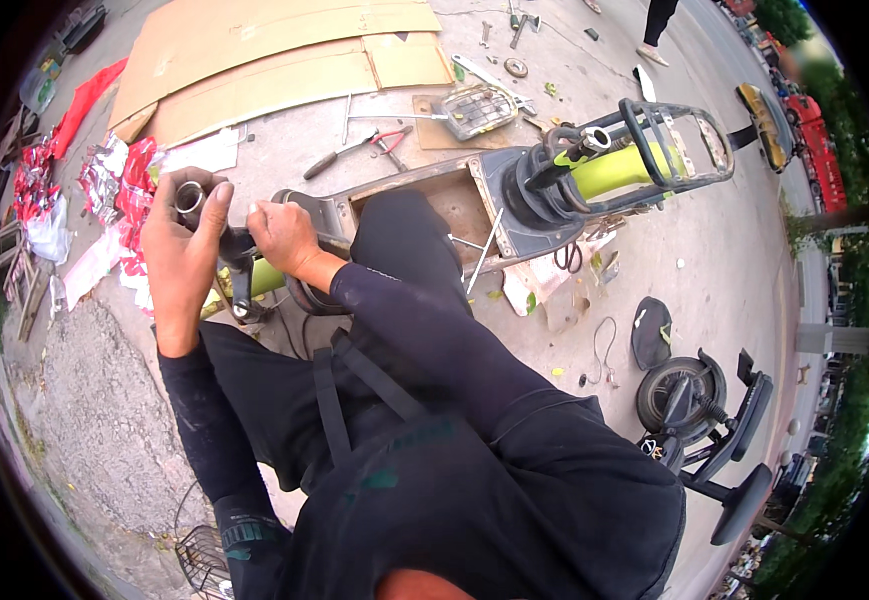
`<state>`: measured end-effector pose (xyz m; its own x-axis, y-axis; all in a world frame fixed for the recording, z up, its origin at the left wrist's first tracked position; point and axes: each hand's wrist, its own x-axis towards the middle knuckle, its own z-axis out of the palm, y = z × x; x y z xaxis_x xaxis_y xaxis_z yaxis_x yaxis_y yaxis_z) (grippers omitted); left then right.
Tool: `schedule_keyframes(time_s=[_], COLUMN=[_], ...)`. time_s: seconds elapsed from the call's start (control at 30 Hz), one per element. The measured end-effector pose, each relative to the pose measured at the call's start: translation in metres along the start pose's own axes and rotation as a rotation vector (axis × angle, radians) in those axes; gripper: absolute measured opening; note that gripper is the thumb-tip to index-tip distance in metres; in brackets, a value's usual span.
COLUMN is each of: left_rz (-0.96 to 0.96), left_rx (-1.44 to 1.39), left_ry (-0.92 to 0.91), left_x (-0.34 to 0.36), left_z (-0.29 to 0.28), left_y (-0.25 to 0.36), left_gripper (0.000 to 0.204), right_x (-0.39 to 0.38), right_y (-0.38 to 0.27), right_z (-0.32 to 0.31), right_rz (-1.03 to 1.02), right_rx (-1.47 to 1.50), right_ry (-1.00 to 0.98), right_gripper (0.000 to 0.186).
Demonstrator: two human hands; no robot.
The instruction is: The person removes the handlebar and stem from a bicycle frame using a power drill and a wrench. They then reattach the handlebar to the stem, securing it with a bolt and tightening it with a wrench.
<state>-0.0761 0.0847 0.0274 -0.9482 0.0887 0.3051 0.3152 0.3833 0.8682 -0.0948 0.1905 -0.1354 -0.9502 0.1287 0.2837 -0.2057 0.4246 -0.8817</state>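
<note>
I sit astride a stripped scooter frame (474, 215) with a black body and yellow-green parts. At its left end, my left hand (182, 255) curls its fingers and thumb round an open-ended metal tube (190, 198), whose shiny round rim faces up. Just to the right, my right hand (287, 238) is closed in a fist beside the black neck (241, 268) of the frame. What the fist holds, if anything, is hidden. A yellow-green tube (266, 277) runs below the hands. Between my legs and the far end lies an open rectangular tray (454, 196) in the frame.
Beyond the frame lie cardboard sheets (284, 60), red-handled pliers (390, 148), a dark-handled tool (324, 165) and a metal part (476, 110). Red and silver wrapping (134, 190) is at left. A wheel assembly (681, 398) and a black seat-like pad (651, 333) rest at right. Another person's leg (658, 22) shows far off.
</note>
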Motion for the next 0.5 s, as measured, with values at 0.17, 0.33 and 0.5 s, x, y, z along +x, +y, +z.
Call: schedule_keyframes(time_s=[0.17,0.33,0.5], left_rz=[-0.13,-0.317,-0.327], left_rx=[-0.315,-0.444,-0.366], left_ry=[-0.105,-0.022,-0.093], left_x=[0.02,0.032,0.033], left_z=[-0.006,0.006,0.005], left_y=[-0.018,-0.002,-0.008], left_gripper=[0.045,0.058,0.054], right_x=[-0.001,0.002,-0.001], right_y=[-0.001,-0.002,0.0], right_z=[0.003,0.0,-0.007], right_rz=[-0.034,-0.047,-0.018], right_rx=[-0.014,-0.007,0.004], right_ry=[-0.015,0.037,0.055], right_gripper=[0.037,0.033,0.032])
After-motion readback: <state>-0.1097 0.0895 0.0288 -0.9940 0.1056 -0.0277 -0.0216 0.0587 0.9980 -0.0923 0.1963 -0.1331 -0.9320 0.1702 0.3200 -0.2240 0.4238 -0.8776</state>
